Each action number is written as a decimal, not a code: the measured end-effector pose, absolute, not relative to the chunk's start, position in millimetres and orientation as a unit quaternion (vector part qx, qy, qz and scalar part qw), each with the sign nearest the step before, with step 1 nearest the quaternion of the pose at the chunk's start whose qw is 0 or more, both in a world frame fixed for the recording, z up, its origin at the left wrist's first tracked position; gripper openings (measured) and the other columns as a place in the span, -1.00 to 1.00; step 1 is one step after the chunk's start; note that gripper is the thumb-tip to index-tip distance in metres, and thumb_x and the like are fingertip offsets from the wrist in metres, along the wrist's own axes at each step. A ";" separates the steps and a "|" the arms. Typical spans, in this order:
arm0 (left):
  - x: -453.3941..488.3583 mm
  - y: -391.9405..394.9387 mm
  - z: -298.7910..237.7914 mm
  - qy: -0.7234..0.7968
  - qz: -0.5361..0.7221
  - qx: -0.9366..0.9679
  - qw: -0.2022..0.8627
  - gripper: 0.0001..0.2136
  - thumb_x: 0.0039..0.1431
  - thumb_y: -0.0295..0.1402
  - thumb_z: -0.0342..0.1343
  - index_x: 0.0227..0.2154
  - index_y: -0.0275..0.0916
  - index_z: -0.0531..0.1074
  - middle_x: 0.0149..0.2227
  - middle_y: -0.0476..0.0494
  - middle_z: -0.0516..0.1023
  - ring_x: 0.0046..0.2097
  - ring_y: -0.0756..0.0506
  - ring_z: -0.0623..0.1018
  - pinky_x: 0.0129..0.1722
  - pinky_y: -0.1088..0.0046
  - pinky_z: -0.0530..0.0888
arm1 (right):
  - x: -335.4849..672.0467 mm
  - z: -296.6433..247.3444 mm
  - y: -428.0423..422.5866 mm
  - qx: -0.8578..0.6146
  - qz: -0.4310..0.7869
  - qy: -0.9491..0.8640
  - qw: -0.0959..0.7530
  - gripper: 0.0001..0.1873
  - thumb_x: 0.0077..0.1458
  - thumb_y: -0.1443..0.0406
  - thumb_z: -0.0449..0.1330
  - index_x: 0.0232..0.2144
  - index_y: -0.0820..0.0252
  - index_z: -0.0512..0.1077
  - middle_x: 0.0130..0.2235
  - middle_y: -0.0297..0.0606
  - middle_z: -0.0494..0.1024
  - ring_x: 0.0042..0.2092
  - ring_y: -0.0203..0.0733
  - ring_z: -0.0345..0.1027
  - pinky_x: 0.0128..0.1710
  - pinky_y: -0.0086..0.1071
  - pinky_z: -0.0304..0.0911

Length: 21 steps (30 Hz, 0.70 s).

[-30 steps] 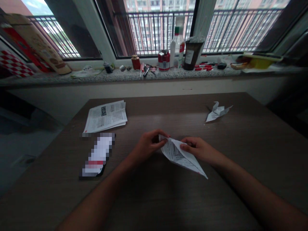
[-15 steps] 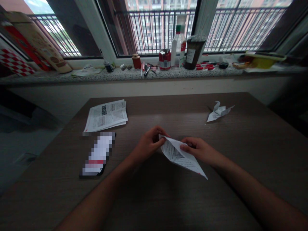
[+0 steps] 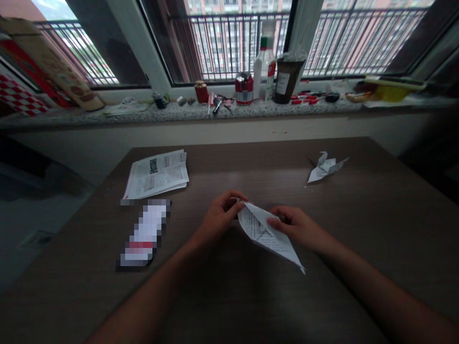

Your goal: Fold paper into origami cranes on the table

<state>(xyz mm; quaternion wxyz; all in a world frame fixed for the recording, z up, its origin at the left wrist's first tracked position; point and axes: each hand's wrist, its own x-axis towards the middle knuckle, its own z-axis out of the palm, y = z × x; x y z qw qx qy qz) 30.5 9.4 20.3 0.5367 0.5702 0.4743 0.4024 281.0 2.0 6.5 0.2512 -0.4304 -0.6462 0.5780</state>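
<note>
Between my hands, above the table, a printed sheet of paper [image 3: 267, 231] is folded into a long pointed shape, its narrow tip slanting down to the right. My left hand [image 3: 225, 210] pinches its upper left corner between thumb and fingers. Along the upper right edge, my right hand [image 3: 292, 222] grips the paper with the thumb on the near face and the fingers hidden behind. A paper crane [image 3: 325, 167] of the same printed kind sits apart at the back right of the table.
On the brown table [image 3: 229, 162], a stack of folded printed sheets [image 3: 158, 174] lies at the back left, with a phone [image 3: 145, 234] nearer me. The windowsill [image 3: 129, 114] holds a red can [image 3: 244, 89], a clear bottle [image 3: 264, 71] and a dark cup [image 3: 285, 79].
The paper's lower tip has shifted slightly down and left, and its end now looks split in two. Both hands keep their hold. The whole view has shifted slightly.
</note>
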 end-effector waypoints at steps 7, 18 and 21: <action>29.0 8.7 21.1 0.450 0.421 0.569 0.544 -0.83 0.33 -0.26 0.12 -0.18 -0.21 0.54 -0.15 -0.14 0.65 -0.12 -0.14 0.63 -0.12 0.35 0.55 | 279.1 3.4 -0.3 -0.450 0.576 -0.634 0.252 -0.60 0.26 -0.06 0.22 -0.25 0.14 0.52 -0.29 -0.19 0.61 -0.29 -0.10 0.48 -0.37 -0.30 0.32; 26.7 5.2 25.2 0.464 0.386 0.601 0.524 -0.77 0.31 -0.17 0.25 -0.10 -0.20 0.54 -0.28 -0.09 0.61 -0.28 -0.07 0.59 -0.30 0.44 0.48 | 280.7 4.7 -3.0 -0.448 0.558 -0.650 0.257 -0.68 0.30 0.03 0.22 -0.21 0.16 0.54 -0.27 -0.17 0.62 -0.28 -0.10 0.49 -0.35 -0.29 0.33; 27.2 5.8 23.7 0.465 0.390 0.601 0.520 -0.79 0.32 -0.19 0.23 -0.13 -0.22 0.54 -0.27 -0.10 0.61 -0.29 -0.08 0.58 -0.31 0.43 0.48 | 280.3 6.5 -4.3 -0.440 0.567 -0.646 0.261 -0.71 0.31 0.07 0.22 -0.19 0.16 0.54 -0.26 -0.18 0.62 -0.28 -0.12 0.49 -0.35 -0.30 0.33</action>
